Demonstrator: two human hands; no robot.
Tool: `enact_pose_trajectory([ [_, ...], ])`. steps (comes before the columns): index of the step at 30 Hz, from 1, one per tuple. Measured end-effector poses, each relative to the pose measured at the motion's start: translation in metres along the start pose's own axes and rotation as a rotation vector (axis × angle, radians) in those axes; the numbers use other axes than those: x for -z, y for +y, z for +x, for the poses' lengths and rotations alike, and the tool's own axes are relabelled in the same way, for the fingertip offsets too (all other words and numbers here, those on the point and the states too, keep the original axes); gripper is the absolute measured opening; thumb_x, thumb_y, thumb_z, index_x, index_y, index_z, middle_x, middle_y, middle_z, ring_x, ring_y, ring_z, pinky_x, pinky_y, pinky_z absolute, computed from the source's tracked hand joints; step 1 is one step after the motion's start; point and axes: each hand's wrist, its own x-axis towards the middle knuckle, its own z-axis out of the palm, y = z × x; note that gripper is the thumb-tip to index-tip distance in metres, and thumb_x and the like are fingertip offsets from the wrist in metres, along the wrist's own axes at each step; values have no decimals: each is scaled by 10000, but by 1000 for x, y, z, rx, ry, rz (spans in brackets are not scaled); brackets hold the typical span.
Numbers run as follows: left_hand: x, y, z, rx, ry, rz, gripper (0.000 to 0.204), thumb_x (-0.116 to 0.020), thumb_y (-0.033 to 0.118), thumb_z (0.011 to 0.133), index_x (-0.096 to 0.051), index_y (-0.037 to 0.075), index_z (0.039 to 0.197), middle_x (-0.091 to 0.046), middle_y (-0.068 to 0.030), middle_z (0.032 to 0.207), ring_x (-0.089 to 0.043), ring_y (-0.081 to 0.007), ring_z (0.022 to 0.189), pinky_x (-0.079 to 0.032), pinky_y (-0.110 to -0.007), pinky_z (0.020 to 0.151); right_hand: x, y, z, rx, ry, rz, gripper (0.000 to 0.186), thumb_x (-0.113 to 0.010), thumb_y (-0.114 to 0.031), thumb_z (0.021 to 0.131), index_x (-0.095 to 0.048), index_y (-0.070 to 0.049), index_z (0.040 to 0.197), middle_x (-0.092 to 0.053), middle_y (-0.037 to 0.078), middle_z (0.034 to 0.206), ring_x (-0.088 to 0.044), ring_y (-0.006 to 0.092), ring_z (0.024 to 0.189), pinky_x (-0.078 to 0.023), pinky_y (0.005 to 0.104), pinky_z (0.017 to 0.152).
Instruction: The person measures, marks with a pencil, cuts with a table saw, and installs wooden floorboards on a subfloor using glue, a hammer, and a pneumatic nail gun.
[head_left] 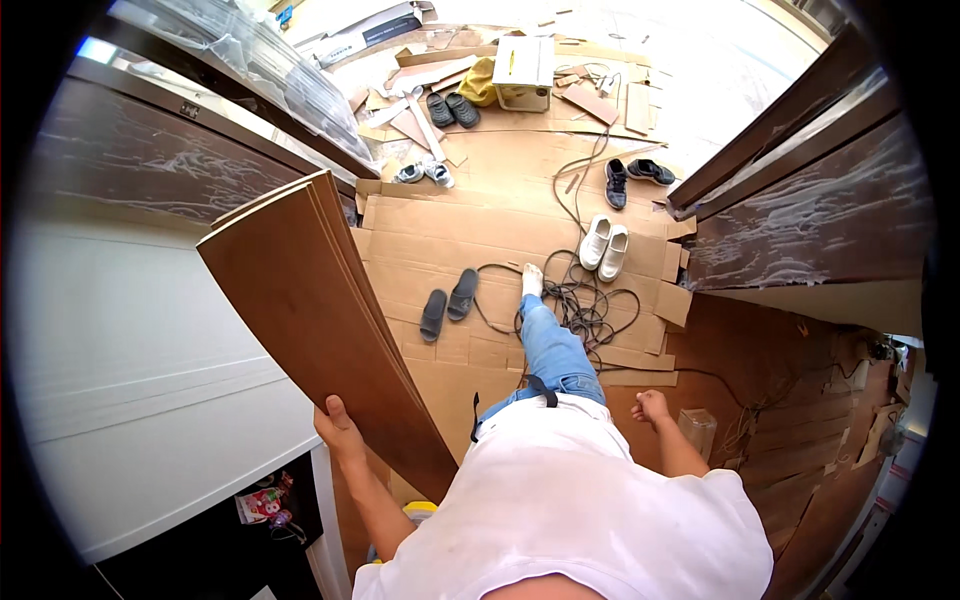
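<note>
My left hand (pixel 340 428) is closed on a stack of long brown wooden planks (pixel 298 305), held upright and tilted at my left side. My right hand (pixel 650 407) hangs at my right with fingers curled and nothing visible in them. My foot (pixel 532 281) in a light sock is forward on cardboard sheeting (pixel 420 230), by a tangle of black cable (pixel 590 315). Grey slides (pixel 462 295) lie left of that foot, and white shoes (pixel 612 250) stand ahead to its right.
Dark framed doors (pixel 135 140) (pixel 785 220) flank the opening. Beyond are dark sneakers (pixel 617 185), grey-white shoes (pixel 436 175), dark clogs (pixel 461 110), a white box-like stand (pixel 523 70), a yellow bag (pixel 479 82) and plank offcuts (pixel 590 103). A white cabinet (pixel 130 400) is at left.
</note>
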Motion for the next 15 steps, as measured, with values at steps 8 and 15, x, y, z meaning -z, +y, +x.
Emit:
enact_pose_trajectory([
  [8,-96,42,180,-31,-16,46,852,-533,675,949,-506,-80,1343,-594,-139,1301,-567,-252,1165,-429,-356,1031,-106,-450,-36,649,-249,-2,247,-677,-175,954,-620,13,1104,-702,84,816,-666,139,720,-537,271,635],
  [15,-194,96,334,-79,-91,-214,877,-579,734,882,-581,-68,1236,-651,-89,1172,-609,-206,1065,-480,-334,938,-192,-701,-154,926,-669,-122,424,-767,-151,907,-572,0,1252,-678,63,1054,-639,126,999,-517,270,870],
])
